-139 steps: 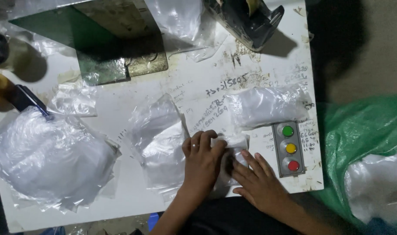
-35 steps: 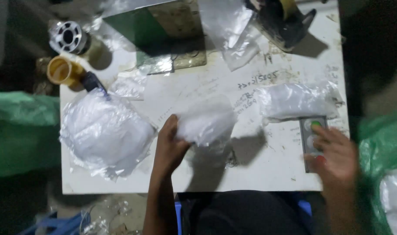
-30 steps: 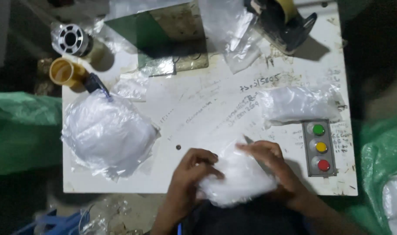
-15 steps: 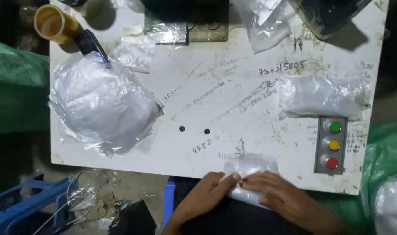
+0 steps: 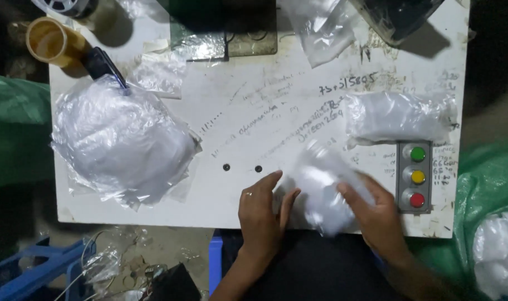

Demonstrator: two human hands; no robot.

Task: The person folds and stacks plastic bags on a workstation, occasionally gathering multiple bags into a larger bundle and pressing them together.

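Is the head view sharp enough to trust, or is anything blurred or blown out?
Head view: the clear plastic bag between the left hand and right hand is motion-blurred; the white worktable is evenly lit and sharp; surroundings fall dark.

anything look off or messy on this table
Nothing looks spilled or broken. The white table is scribbled over with pen marks, and loose clear bags lie crumpled along its far edge. The left hand and right hand handle a blurred clear bag.
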